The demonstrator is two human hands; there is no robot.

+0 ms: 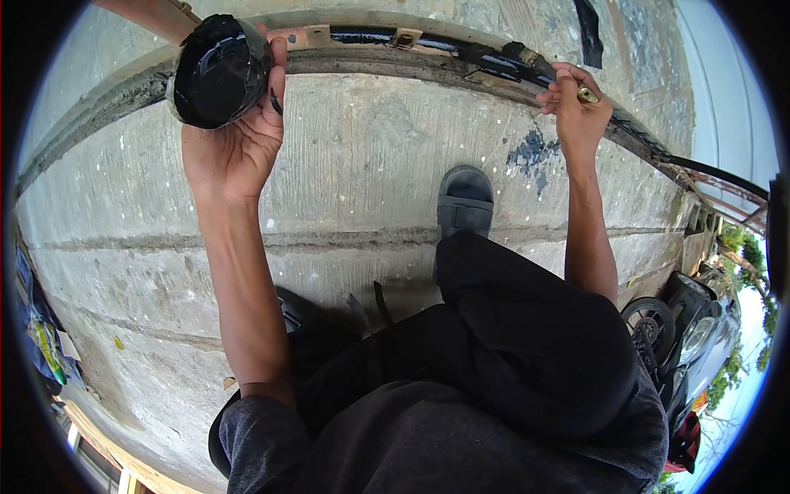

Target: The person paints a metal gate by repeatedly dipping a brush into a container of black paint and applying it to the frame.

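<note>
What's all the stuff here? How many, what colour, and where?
Pot: 1, black inside, left hand
Brush: 1, brassy end, right hand
Bar: 1, part black, top
Strip: 1, black, top right
Floor: 1, grey, middle
Stain: 1 patchy, dark, floor
Motorbike: at least 1, black, right
Leaves: many, green, right
Cloths: count unclear, mostly blue, left
Other person's arm: 1, top left
Sandal: 1 clear, dark grey, middle
Trousers: 1 pair, black, bottom
Hands: 2, top

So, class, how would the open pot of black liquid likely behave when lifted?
The pot would probably slosh and could spill if tilted, being open with glossy liquid inside. Its black-smeared wall may feel slippery. Its uneven rim suggests it might flex in the left hand.
</note>
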